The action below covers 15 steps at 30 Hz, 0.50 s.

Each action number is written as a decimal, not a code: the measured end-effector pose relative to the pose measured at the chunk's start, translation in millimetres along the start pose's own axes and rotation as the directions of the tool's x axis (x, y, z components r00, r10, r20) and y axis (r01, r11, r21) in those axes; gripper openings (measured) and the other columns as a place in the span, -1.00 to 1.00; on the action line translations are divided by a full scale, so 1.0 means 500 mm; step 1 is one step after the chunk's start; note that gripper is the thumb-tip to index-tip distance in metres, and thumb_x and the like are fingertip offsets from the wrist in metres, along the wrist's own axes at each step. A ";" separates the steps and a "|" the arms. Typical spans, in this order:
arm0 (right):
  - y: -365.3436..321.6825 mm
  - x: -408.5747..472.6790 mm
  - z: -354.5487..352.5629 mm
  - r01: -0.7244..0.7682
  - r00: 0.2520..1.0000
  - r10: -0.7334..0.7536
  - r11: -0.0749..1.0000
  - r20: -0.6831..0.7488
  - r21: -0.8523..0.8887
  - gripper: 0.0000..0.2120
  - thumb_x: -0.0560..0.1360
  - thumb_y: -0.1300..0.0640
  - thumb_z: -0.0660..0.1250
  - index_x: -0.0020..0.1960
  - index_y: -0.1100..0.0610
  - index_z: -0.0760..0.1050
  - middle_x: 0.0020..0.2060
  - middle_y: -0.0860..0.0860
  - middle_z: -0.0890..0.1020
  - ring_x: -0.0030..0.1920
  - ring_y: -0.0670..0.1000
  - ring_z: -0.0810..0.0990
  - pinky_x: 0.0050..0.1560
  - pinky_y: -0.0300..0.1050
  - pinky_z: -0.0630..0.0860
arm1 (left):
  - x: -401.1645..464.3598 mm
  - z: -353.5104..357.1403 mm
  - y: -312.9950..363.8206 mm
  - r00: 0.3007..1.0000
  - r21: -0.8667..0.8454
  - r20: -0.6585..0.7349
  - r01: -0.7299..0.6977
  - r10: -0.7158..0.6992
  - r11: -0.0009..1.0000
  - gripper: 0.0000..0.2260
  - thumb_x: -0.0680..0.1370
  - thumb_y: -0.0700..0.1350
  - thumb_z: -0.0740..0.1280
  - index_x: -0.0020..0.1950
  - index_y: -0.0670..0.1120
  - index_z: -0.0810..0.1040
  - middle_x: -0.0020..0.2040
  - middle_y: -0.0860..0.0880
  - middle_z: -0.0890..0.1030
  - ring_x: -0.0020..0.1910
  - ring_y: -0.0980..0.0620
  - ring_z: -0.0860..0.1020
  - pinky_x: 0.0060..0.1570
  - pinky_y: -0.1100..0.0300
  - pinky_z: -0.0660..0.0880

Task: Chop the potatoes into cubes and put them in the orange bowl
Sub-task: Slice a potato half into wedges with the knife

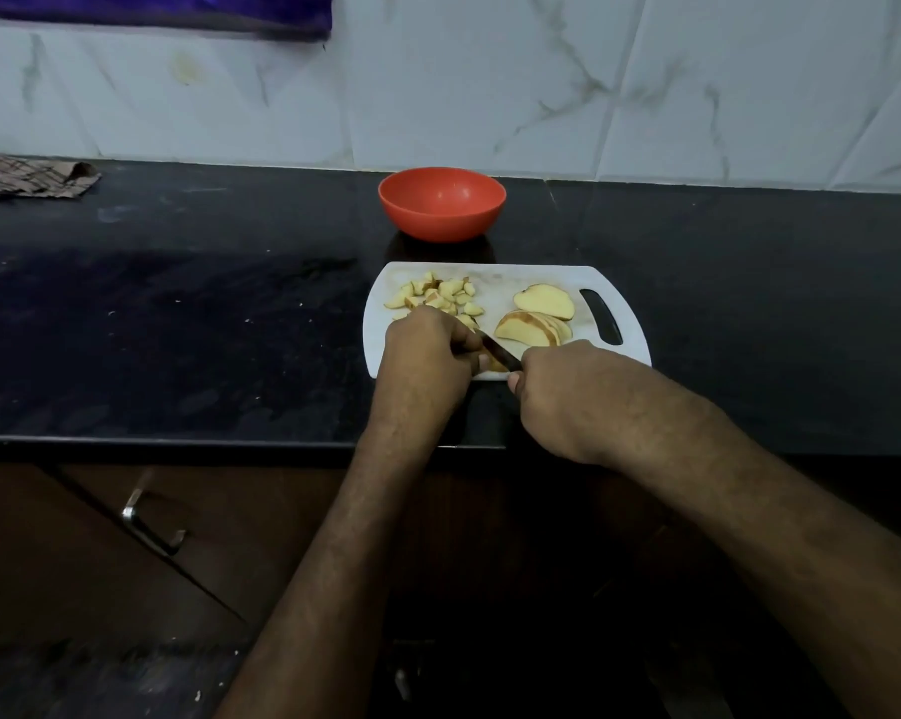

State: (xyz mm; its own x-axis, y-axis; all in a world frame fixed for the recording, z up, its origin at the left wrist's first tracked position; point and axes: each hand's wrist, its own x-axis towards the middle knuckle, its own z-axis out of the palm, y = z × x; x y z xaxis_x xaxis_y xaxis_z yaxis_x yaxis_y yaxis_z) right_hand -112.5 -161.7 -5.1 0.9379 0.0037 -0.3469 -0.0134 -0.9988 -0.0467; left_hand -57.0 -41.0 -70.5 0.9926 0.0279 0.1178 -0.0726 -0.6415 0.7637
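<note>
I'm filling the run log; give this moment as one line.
step: cutting potato | left hand: holds piece | right hand: grips knife | cubes: on board | orange bowl: empty

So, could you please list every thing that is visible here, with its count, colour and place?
orange bowl: one, orange, on counter behind the board
cutting board: one, white, counter centre
potato cubes: a pile, pale yellow, board's left part
potato slices: several, pale yellow, board's right part
knife: one, dark, over board's near edge
cloth: one, brown checked, counter far left
counter: one, black
left hand: on the board, by the cubes
right hand: grips the knife
</note>
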 end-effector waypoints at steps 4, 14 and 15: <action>0.009 -0.001 -0.010 0.025 1.000 -0.025 1.000 0.006 0.006 -0.70 0.71 0.01 0.11 0.30 0.16 0.44 -0.17 0.04 0.44 -0.21 0.00 0.50 -0.27 -0.16 0.44 | 0.003 -0.004 -0.005 1.000 -0.039 0.009 -0.003 0.003 0.999 -0.90 0.47 -0.15 0.54 -0.02 -0.06 0.76 -0.13 0.12 0.68 -0.09 0.20 0.58 -0.05 0.36 0.48; 0.000 -0.005 -0.001 -0.004 1.000 0.003 0.996 -0.021 -0.085 -0.71 0.67 0.05 0.19 0.34 0.13 0.40 -0.05 0.09 0.42 0.02 0.11 0.48 0.07 0.03 0.52 | 0.010 0.000 0.017 1.000 0.133 0.020 0.019 -0.021 0.991 -0.92 0.54 -0.20 0.45 0.00 -0.11 0.72 -0.05 -0.05 0.68 0.01 -0.04 0.62 0.09 0.13 0.55; -0.001 -0.006 0.001 -0.011 1.000 0.009 0.997 -0.022 -0.080 -0.71 0.67 0.05 0.19 0.34 0.13 0.40 -0.05 0.09 0.42 0.01 0.11 0.47 0.05 0.02 0.51 | 0.013 0.000 0.025 0.999 0.183 0.039 -0.015 0.008 0.983 -0.91 0.55 -0.22 0.42 0.01 -0.14 0.71 -0.01 -0.10 0.68 0.01 -0.08 0.61 0.05 0.11 0.55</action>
State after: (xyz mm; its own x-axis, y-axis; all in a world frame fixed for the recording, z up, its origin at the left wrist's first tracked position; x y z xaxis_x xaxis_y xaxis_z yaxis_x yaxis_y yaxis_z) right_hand -115.6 -161.1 -4.4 0.9452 -0.0069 -0.3265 0.0037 -0.9995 0.0319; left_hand -51.4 -49.0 -60.4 0.9951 -0.0070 0.0987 -0.0682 -0.7714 0.6327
